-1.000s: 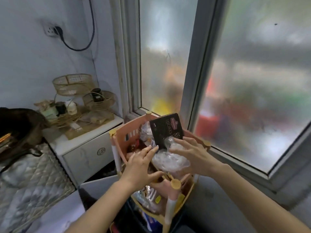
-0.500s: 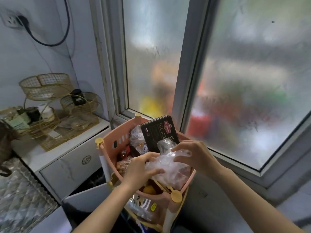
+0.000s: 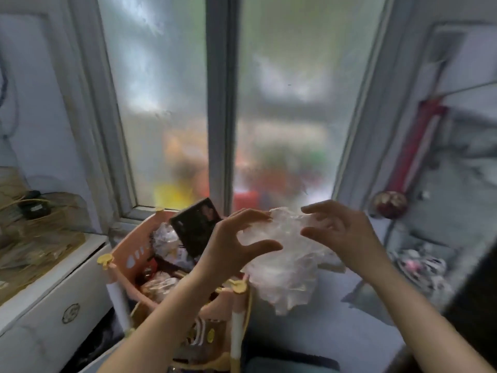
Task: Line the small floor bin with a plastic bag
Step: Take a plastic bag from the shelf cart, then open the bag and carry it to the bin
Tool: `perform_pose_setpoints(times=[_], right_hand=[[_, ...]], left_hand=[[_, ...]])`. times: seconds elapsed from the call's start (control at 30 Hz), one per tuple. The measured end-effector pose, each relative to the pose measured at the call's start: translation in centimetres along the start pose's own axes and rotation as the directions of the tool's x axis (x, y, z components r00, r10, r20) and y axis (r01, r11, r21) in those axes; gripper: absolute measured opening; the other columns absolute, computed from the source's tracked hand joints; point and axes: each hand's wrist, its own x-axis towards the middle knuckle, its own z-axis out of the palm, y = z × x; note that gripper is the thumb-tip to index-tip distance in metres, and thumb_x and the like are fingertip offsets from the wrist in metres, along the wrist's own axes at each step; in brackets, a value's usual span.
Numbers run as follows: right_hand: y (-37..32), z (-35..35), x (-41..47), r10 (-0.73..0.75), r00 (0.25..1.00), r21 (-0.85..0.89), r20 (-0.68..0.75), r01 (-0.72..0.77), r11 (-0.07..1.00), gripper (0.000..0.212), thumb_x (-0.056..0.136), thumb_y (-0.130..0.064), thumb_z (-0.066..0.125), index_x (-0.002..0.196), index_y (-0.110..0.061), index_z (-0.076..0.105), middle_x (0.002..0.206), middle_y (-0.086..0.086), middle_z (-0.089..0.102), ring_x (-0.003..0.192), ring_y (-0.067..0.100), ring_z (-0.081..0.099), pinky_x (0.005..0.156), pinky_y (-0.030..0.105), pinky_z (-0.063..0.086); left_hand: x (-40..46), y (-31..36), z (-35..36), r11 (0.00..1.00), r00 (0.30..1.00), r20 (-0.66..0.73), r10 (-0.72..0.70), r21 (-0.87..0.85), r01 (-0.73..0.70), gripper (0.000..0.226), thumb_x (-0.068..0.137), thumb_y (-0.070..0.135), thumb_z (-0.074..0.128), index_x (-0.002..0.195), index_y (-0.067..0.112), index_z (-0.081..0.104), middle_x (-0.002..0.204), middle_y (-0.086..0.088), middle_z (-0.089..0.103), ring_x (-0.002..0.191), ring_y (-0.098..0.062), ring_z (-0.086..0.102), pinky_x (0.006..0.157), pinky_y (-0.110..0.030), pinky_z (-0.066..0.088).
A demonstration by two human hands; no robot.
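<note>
A crumpled clear plastic bag [image 3: 282,267] hangs in the air between my two hands, just right of the pink rack. My left hand [image 3: 231,246] pinches its upper left part between thumb and fingers. My right hand [image 3: 338,232] holds its upper right part, fingers spread over the film. The bag's loose lower part droops below my hands. No floor bin shows in this view.
A pink tiered storage rack [image 3: 126,254] full of snack packets and a black box [image 3: 196,227] stands below my left arm. A white cabinet [image 3: 51,297] with gold wire baskets is at left. Frosted windows [image 3: 290,103] fill the back. A red pole [image 3: 414,146] leans at right.
Both hands lifted the plastic bag out of the pink rack and carried it up and to the right. The view turned right, toward the window.
</note>
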Motion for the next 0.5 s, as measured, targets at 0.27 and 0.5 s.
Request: perform_pose_setpoints(times=[0.27,0.5], right_hand=[[-0.8,-14.5,-15.4,0.172,0.933,-0.114,-0.317,-0.218,0.969,0.027,0.067,-0.011,0.079,0.085,-0.029,0.071,0.081,-0.001,0.072,0.076,0.012,0.064,0.07,0.018,0.048],[-2.8,-26.6,-32.0,0.241,0.757,-0.143,-0.607,-0.403,0.904,0.025,0.068,-0.019,0.079,0.087,-0.033,0.07,0.087,-0.007,0.072,0.085,0.005,0.066,0.076,0.02,0.053]], left_hand=[[-1.1,11.1,16.0,0.968,0.903,0.371,0.217,-0.203,-0.15,0.052,0.056,0.046,0.081,0.105,0.037,0.066,0.095,0.02,0.071,0.089,0.009,0.062,0.079,-0.01,0.042],[-6.6,22.7,31.6,0.892,0.764,0.536,0.359,-0.438,-0.111,0.027,0.064,0.042,0.078,0.085,0.026,0.071,0.08,0.009,0.07,0.079,-0.005,0.064,0.074,-0.021,0.048]])
